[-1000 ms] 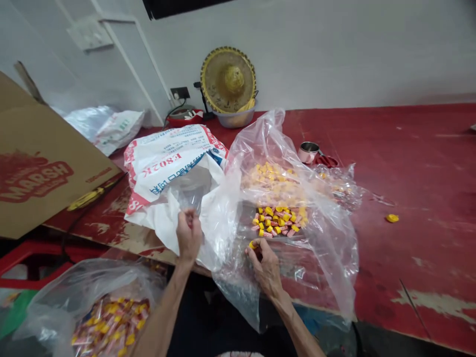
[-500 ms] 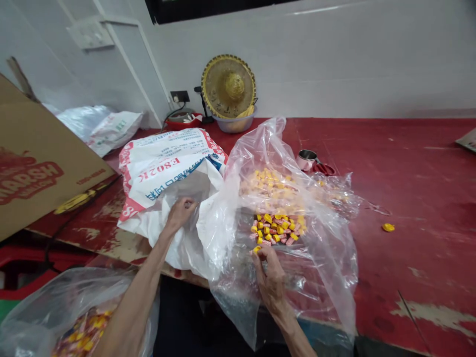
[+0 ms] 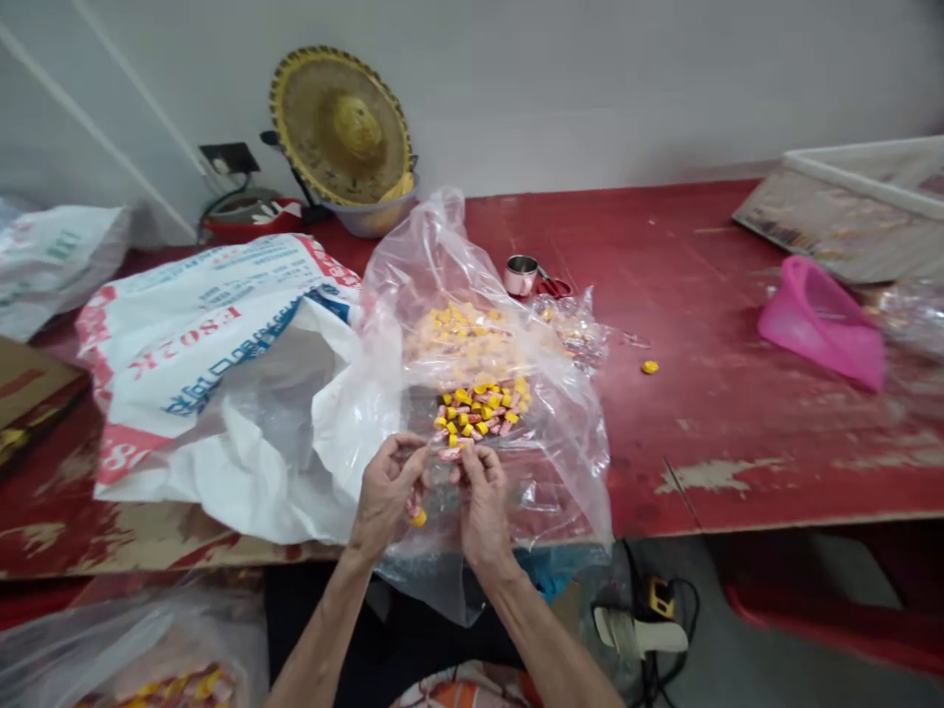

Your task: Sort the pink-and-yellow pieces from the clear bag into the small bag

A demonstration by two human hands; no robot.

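Observation:
My two hands are close together over the front of a clear plastic bag. My left hand is closed, and a small pink piece with a yellow cap pokes out below its fingers. Fingertips of my right hand pinch another small pink piece with a yellow end, close to the left fingertips. Just beyond lies a pile of such yellow-capped pieces, partly under the bag's film. An open white printed sack lies left of the bag.
Behind the bag stand a pink metal cup and red-handled scissors. One yellow cap lies on the red table. Right are a pink plastic scoop-like thing and a white bin. A bag of capped pieces is at lower left.
My left hand has moved from the white sack's opening to beside my right hand. The view has turned right, bringing in the pink thing and the white bin.

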